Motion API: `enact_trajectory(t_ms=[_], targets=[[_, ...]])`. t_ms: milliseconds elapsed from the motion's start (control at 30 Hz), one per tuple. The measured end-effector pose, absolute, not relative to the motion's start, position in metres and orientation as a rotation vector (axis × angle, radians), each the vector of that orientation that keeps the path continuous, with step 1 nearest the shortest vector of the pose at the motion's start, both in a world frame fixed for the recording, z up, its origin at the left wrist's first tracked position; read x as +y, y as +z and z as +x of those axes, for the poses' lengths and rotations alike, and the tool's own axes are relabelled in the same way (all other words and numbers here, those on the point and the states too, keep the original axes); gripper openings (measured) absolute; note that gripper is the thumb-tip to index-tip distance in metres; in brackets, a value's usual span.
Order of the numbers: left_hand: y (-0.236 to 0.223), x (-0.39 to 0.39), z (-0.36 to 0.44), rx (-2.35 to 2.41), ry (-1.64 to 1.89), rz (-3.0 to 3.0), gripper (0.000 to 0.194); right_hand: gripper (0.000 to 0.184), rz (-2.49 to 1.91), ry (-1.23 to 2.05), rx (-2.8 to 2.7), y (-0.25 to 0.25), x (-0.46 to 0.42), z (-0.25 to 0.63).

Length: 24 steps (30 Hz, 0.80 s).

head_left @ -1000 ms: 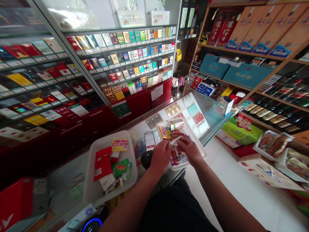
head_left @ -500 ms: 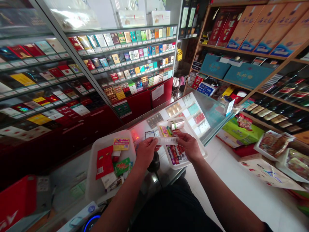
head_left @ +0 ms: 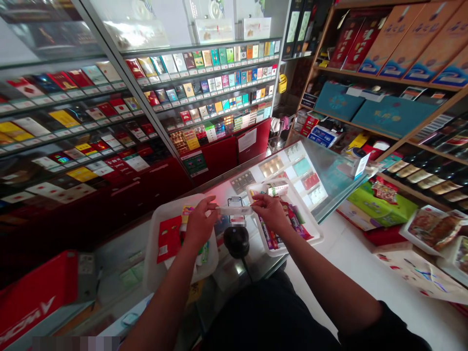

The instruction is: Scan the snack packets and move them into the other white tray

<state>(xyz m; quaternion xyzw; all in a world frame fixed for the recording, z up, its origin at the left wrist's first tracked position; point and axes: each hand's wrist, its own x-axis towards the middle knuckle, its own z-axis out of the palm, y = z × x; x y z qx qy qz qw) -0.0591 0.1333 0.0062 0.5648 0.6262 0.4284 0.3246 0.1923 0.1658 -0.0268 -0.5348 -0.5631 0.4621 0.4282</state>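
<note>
Between my two hands is a narrow, whitish, see-through packet (head_left: 234, 210), stretched level; its exact kind is unclear. My left hand (head_left: 199, 222) pinches one end, and my right hand (head_left: 269, 210) pinches the other. Just below it stands a black, round-headed device (head_left: 236, 241) with a cable, and a phone (head_left: 237, 220) shows partly behind the packet. Beneath my left hand sits a white bin (head_left: 153, 243) holding a red packet (head_left: 169, 239) and other small packs, partly hidden. A second white bin (head_left: 314, 233) with several colourful snack packs (head_left: 292, 219) lies under my right hand.
Both bins rest on a glass counter (head_left: 334, 180). A red box (head_left: 40, 302) is at the left. Shelves of cigarette packs (head_left: 204, 87) line the wall ahead. Boxes and bottles fill a wooden rack (head_left: 387, 83) on the right, with a green box (head_left: 373, 204) below.
Both hands have moved left with the packet, from the edge of the right bin to above the black device. My left hand is now over the left bin. The view has shifted slightly.
</note>
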Motion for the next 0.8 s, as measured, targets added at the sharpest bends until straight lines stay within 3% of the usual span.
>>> enact_trajectory(t_ms=[800], targets=[[-0.057, 0.126, -0.110, 1.914, 0.848, 1.931, 0.039, 0.031, -1.297, 0.757, -2.004, -0.070, 0.174, 0.152]])
